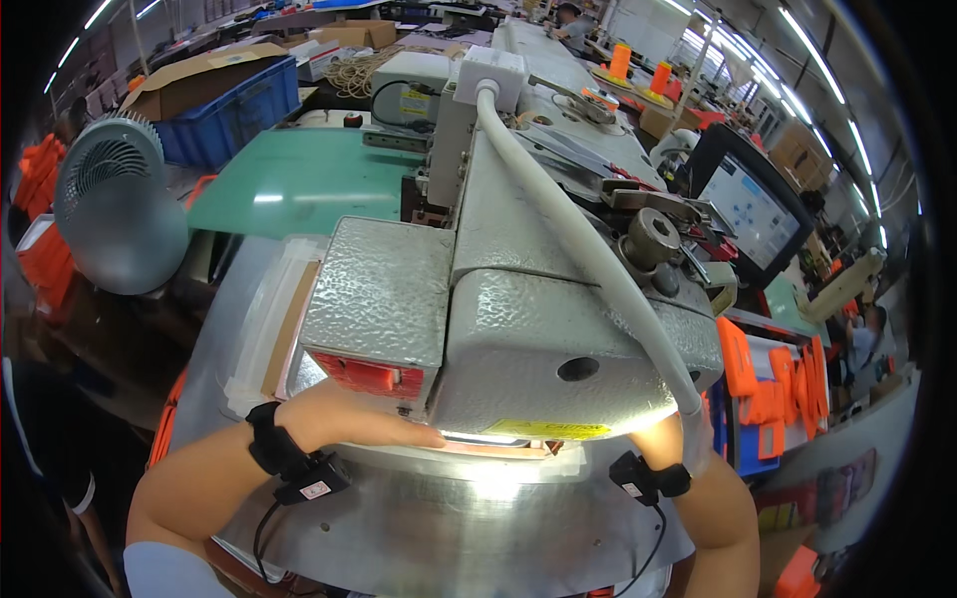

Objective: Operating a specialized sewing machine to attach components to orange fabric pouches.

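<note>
The left hand [374, 424] lies flat on the metal bench [478, 518], fingers stretched out to the right, their tips reaching under the near end of the sewing machine [518, 329] by the lit strip below its head. Its grip is open and flat – it holds nothing that can be seen, only presses down. The right hand [666, 434] is mostly hidden behind the machine head and the white hose [578, 239]; whether its grip is open or closed cannot be told. Each wrist wears a black band with a small sensor and a cable trailing toward the near edge.

Far left, a blue crate [239, 110] holds flattened cardboard [199, 75]. On the right, a blue bin [743, 448] sits among orange pieces [778, 384].

Both forearms come in from the near edge – the left bent at the elbow and angled in to the right, the right rising straight to the machine. A grey fan [115, 204] stands to the left, a green board [299, 174] lies behind the machine, and a screen [753, 209] leans at the right.
</note>
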Demonstrator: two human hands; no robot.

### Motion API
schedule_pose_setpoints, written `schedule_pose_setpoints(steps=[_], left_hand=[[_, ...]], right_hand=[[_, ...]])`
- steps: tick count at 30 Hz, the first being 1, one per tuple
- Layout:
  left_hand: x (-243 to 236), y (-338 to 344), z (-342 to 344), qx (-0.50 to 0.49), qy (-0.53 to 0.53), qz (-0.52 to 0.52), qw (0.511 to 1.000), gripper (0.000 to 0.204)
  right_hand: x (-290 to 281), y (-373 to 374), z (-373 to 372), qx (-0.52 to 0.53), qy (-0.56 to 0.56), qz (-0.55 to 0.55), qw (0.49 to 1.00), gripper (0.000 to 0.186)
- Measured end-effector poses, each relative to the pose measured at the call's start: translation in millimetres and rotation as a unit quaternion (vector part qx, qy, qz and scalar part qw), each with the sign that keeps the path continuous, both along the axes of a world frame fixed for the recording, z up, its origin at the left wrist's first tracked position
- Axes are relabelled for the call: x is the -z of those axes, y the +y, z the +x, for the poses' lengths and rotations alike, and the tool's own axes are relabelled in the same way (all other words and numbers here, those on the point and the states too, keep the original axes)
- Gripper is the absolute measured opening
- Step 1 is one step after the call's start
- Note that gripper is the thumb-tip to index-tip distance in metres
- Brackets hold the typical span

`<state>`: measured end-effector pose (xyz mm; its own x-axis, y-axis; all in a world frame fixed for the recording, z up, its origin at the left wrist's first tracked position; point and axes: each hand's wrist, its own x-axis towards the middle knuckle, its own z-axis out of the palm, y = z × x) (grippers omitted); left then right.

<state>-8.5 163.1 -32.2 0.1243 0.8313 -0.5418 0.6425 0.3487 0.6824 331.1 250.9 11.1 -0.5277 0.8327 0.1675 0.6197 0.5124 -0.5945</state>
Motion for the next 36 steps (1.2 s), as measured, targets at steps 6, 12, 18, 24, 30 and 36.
schedule_pose_setpoints(steps=[6, 12, 18, 24, 30, 36], left_hand=[[0, 4, 11, 0.06, -0.073, -0.03, 0.995, 0.09], [14, 10, 26, 0.041, -0.15, -0.045, 0.987, 0.077], [14, 11, 31, 0.048, -0.203, 0.003, 0.978, 0.075], [24, 14, 31, 0.092, -0.058, 0.115, 0.987, 0.073], [36, 18, 22, 0.119, 0.052, 0.213, 0.968, 0.081], [34, 13, 19, 0.098, -0.021, 0.162, 0.982, 0.075]], right_hand=[[-22, -13, -11, 0.005, 0.048, -0.104, 0.993, 0.044], [-38, 1, -53, -0.1, 0.218, -0.366, 0.899, 0.038], [-35, 11, -49, -0.144, -0.044, -0.207, 0.967, 0.035], [3, 40, -27, -0.159, -0.072, -0.14, 0.975, 0.052], [29, 64, -21, -0.241, -0.092, 0.057, 0.964, 0.099], [69, 69, -2, -0.247, -0.071, -0.047, 0.965, 0.094]])
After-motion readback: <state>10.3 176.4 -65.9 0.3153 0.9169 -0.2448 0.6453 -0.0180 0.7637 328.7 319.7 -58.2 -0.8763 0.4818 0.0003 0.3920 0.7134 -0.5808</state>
